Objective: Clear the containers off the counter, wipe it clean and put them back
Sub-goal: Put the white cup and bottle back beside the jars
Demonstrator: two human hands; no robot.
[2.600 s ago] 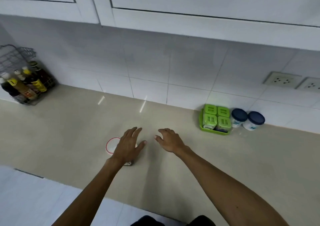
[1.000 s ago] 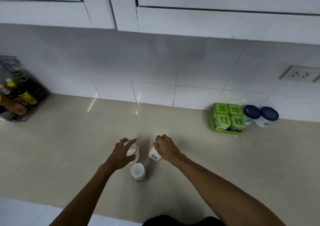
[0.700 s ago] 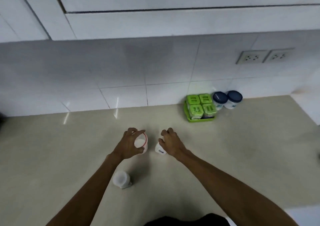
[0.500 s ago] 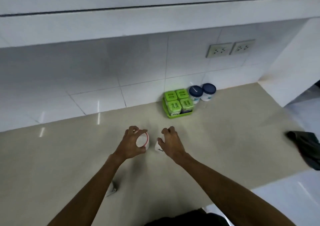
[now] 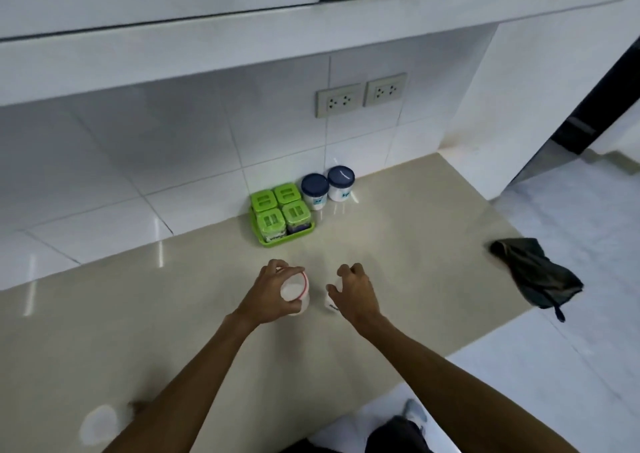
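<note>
My left hand [image 5: 268,296] is closed around a clear red-rimmed container [image 5: 295,291] with white contents, held above the beige counter [image 5: 415,244]. My right hand [image 5: 355,293] grips a small white container [image 5: 330,302], mostly hidden under my fingers. A third white-lidded container [image 5: 98,425] stands blurred near the counter's front left. At the back wall sits a green tray [image 5: 282,215] of several green-lidded jars, with two blue-lidded white jars [image 5: 327,189] beside it.
A dark cloth [image 5: 535,274] hangs over the counter's right edge. White tiles and two sockets [image 5: 360,94] line the back wall under the cupboards. A white side wall [image 5: 512,113] ends the counter on the right. The floor lies right and below.
Both hands picked a container off the counter and carried them rightward as my view swung right. The bottle rack left the view; the cloth and side wall came in.
</note>
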